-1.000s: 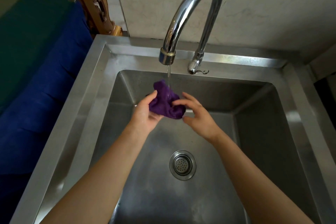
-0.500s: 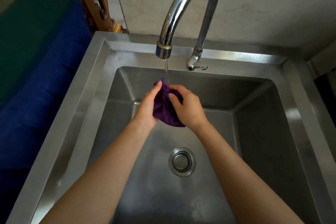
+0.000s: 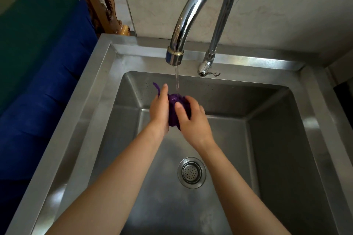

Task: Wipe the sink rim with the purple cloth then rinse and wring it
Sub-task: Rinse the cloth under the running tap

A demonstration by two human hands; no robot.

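The purple cloth is bunched into a wet ball between both of my hands, over the back of the steel sink basin. A thin stream of water falls from the chrome tap onto its top. My left hand presses against the cloth's left side with fingers mostly straight, and a corner of cloth sticks out above it. My right hand curls round the cloth's right side, thumb on its front. The sink rim runs round the basin.
A round strainer drain sits in the basin floor below my wrists. The tap's small lever is at the back rim. Left of the sink lie a blue and green cushion and carved wood. A pale wall stands behind.
My hands have closed in on the cloth and squeezed it from a loose bundle into a tight ball, staying under the running water. The right hand slid further over its front.
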